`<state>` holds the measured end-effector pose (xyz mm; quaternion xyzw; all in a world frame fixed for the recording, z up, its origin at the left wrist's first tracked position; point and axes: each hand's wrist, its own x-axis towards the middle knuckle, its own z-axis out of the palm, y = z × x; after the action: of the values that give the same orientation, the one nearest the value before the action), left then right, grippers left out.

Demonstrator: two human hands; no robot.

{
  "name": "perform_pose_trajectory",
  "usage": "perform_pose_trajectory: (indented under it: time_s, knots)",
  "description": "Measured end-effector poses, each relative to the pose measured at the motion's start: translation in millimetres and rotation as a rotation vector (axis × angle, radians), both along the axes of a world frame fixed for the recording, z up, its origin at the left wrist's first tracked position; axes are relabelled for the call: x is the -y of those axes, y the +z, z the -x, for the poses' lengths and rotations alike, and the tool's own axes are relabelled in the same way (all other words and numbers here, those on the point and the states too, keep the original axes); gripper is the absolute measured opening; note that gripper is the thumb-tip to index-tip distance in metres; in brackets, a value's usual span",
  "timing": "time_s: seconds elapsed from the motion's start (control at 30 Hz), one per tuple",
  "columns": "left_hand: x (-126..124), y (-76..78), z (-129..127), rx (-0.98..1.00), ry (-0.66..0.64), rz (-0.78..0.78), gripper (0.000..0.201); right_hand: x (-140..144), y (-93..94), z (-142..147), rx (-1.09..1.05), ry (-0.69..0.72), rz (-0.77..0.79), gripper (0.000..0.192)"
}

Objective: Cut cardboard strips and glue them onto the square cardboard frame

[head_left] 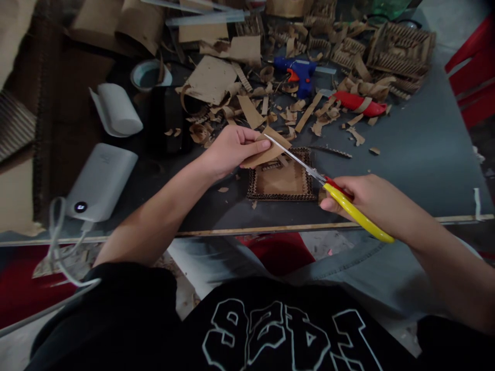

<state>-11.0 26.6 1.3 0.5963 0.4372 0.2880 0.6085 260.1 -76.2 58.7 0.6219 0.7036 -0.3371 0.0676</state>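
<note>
Left hand: the left hand [231, 149] was closed in a pinch, thumb on top and fingers below, gripping a cardboard piece [266, 149] above the table.
Right hand: the right hand [367, 198] was wrapped around the yellow handles of the scissors [332, 188], fingers curled closed on them.
Scissors: the metal blades pointed up and to the left, their tip meeting the upper edge of the cardboard piece; whether the blades were parted could not be told.
Cardboard piece: a small tan scrap, tilted, held just over a square cardboard frame [282, 178].
Cardboard frame: it lay flat on the dark table [417, 154], near its front edge, between the two hands.
Scraps: curled cardboard strips [309, 111] lay scattered across the middle of the table, well beyond the hands.
Glue gun: a blue glue gun [297, 72] lay among the strips, with a red tool [358, 103] to its right.
Left side: a white power bank [100, 180] with a cable lay near the left forearm; a tape roll [150, 74] sat farther back.
</note>
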Motion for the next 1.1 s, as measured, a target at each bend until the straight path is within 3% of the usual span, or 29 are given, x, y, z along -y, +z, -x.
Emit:
perform_pose_trajectory:
  time_s: [0.2, 0.43, 0.7, 0.83, 1.1]
  knots:
    - [4, 0.9, -3, 0.020, -0.034, 0.075, 0.022, 1, 3.7, 9, 0.097, 0.003, 0.065, 0.063]
    - [4, 1.4, -3, 0.045, -0.072, 0.113, 0.025, -2, 11.0, 15, 0.037, -0.061, 0.142, 0.067]
    - [3, 3.3, -1, -0.009, -0.109, 0.098, 0.019, 3, 6.1, 16, 0.105, 0.009, 0.041, 0.073]
    - [6, 3.4, -3, -0.039, -0.183, 0.112, 0.018, 3, 7.4, 18, 0.142, 0.014, 0.078, 0.075]
    - [9, 16.7, -4, -0.086, -0.192, 0.162, 0.011, 1, 4.1, 15, 0.072, -0.021, 0.076, 0.074]
